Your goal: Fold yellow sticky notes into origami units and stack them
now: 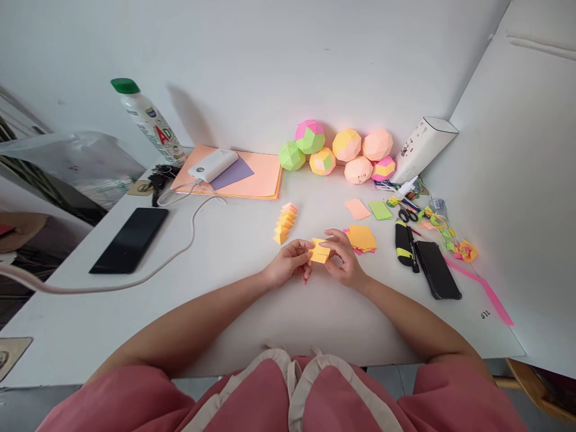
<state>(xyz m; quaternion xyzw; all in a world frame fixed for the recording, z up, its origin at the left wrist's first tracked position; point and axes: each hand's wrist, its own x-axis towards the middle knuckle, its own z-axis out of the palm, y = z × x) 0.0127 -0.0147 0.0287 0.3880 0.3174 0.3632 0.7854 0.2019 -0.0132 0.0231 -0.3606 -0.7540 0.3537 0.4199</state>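
Between my two hands is a small orange-yellow paper square (320, 252) with a fold line across it. My left hand (289, 263) pinches its left edge between thumb and fingers. On the other side, my right hand (344, 259) grips the right edge, its index finger lying over the top. Just beyond my left hand stands a row of folded paper pieces (284, 224), orange with a pinkish one at the far end. A stack of orange paper squares (362, 237) with pink ones beneath lies past my right hand. Peach (357, 209) and green paper squares (380, 210) lie behind that stack.
Folded paper balls (346, 145) are piled against the wall. At right are a cutter (404, 243), scissors (408, 215), a glue bottle (402, 192), a phone (437, 270) and paper scraps. To the left lie a tablet (129, 240), a power bank (213, 165) with a cable and a bottle (150, 123).
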